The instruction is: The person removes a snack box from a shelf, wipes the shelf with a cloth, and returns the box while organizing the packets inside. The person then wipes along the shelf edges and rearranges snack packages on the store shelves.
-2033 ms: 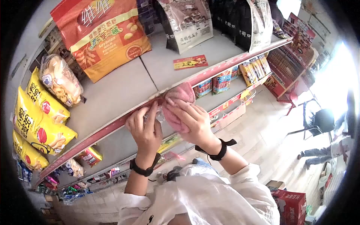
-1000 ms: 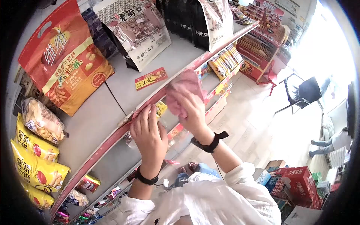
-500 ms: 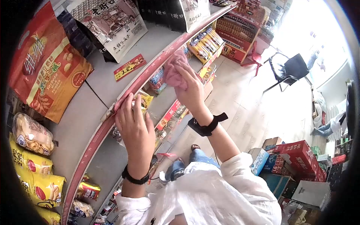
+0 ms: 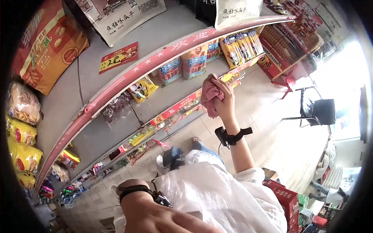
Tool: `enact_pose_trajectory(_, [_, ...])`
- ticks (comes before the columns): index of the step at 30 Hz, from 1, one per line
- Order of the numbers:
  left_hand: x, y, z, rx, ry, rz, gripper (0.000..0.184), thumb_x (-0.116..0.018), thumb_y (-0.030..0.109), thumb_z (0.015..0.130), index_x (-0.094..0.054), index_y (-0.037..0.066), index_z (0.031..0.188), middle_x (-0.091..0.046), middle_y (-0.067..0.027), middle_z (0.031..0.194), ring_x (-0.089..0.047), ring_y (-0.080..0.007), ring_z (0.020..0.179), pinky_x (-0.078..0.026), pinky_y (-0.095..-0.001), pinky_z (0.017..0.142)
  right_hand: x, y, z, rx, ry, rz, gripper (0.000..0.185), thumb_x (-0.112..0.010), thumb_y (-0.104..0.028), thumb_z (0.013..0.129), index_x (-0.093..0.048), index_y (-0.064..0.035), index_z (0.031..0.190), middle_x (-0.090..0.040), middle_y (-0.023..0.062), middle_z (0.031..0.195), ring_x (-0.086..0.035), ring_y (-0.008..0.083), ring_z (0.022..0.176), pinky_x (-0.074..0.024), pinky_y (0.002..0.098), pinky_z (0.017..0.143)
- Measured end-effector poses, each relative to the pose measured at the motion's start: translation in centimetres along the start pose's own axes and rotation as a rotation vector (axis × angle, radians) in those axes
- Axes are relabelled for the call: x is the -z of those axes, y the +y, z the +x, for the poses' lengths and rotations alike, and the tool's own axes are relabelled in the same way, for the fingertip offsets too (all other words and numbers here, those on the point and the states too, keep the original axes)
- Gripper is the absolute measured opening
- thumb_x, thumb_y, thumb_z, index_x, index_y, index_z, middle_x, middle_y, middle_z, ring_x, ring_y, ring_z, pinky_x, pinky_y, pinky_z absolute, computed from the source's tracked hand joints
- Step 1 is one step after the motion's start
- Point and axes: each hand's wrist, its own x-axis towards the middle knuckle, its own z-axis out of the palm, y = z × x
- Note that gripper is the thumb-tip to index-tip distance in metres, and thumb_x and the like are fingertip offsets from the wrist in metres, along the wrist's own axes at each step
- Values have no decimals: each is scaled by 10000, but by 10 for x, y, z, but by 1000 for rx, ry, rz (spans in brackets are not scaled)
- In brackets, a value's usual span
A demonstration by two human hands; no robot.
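Observation:
My right hand is wrapped round a crumpled pink cloth, held in the air in front of the lower shelf and apart from the shelf edge. My left hand is low in the view, close to my white shirt; its back shows, the fingertips run out of view. The pink-red edge strip of the upper shelf curves across the view. On that shelf lies a red and yellow price card, near a white and black snack bag.
An orange soybean powder bag and yellow snack bags stand at the left. Blue and red packets sit on the lower shelf. A black chair stands on the floor at the right, with red boxes lower down.
My left hand has left the shelf edge and dropped toward my body. My right hand has drawn the cloth off the edge, to the right and down. The view has shifted.

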Motion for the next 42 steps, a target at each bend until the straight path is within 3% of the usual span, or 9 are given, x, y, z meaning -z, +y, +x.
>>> enact_pose_trajectory(7, [-24, -54, 25, -35, 342, 68, 68, -620, 70, 853, -680, 73, 821, -666, -67, 1012, -612, -185, 902, -459, -269, 775, -13, 53, 3, -146, -237, 33, 536, -479, 41, 650, -588, -38, 1168, -566, 149, 1210, -549, 302, 1135, -433, 325, 956])
enact_pose_trajectory(12, [-25, -57, 30, 142, 420, 90, 145, -592, 52, 856, -642, 96, 726, -681, -64, 969, -603, -174, 819, -452, -250, 716, -69, 72, -26, 162, -553, -43, 515, -553, -11, 697, -543, -117, 1202, -546, 96, 1237, -546, 328, 1086, -481, 406, 880])
enact_pose_trajectory(18, [-36, -95, 25, -210, 534, 75, 146, -557, 37, 868, -627, 77, 746, -666, -99, 1032, -595, -216, 840, -483, -292, 777, -83, 82, -34, 280, -598, -125, 518, -626, -35, 679, -544, -129, 1182, -547, 58, 1222, -574, 307, 1031, -493, 403, 842])
enact_pose_trajectory(28, [2, -72, 24, 77, 123, -339, 81, -572, 34, 864, -651, 19, 852, -617, -138, 1087, -615, -255, 898, -492, -338, 841, -64, 122, -5, 132, -403, -260, 446, -655, -79, 690, -567, -104, 1126, -574, 84, 1100, -514, 303, 1094, -433, 409, 911])
enact_pose_trajectory(33, [20, -86, 21, -48, -136, -359, 94, -602, 43, 849, -669, 21, 910, -605, -165, 1071, -625, -277, 883, -509, -361, 807, -89, 90, -34, 23, -683, -105, 396, -569, -113, 759, -573, -119, 1155, -509, 70, 1198, -441, 275, 1191, -350, 426, 1002])
enact_pose_trajectory(35, [37, -99, 14, 11, -193, -413, 173, -598, 96, 874, -655, 82, 1036, -601, -187, 1124, -632, -288, 924, -512, -375, 818, -100, 81, -48, 222, -556, -29, 480, -579, -36, 723, -542, -130, 1192, -503, 87, 1224, -528, 295, 1106, -498, 416, 836])
enact_pose_trajectory(37, [62, -116, 5, 286, -261, -97, 161, -527, 19, 842, -618, 11, 974, -604, -178, 1055, -590, -281, 941, -464, -389, 842, -84, 61, -46, -28, -795, -150, 642, -614, -58, 689, -460, -136, 1307, -399, 81, 1361, -513, 289, 1146, -511, 383, 843])
enact_pose_trajectory(38, [74, -127, 0, 409, -301, 65, 159, -492, -20, 827, -600, -24, 943, -606, -174, 1021, -570, -277, 949, -440, -396, 854, -91, 72, -56, 194, -557, -209, 544, -579, -119, 758, -474, -149, 1291, -420, 71, 1345, -590, 257, 1014, -549, 341, 639])
enact_pose_trajectory(42, [141, -209, -65, 878, 44, 1012, 280, -510, 2, 827, -547, 3, 1104, -547, -155, 1153, -514, -331, 1080, -388, -408, 949, -88, 88, -67, 95, -700, -374, 553, -598, -161, 763, -480, -171, 1303, -411, 55, 1383, -521, 214, 1157, -545, 308, 713])
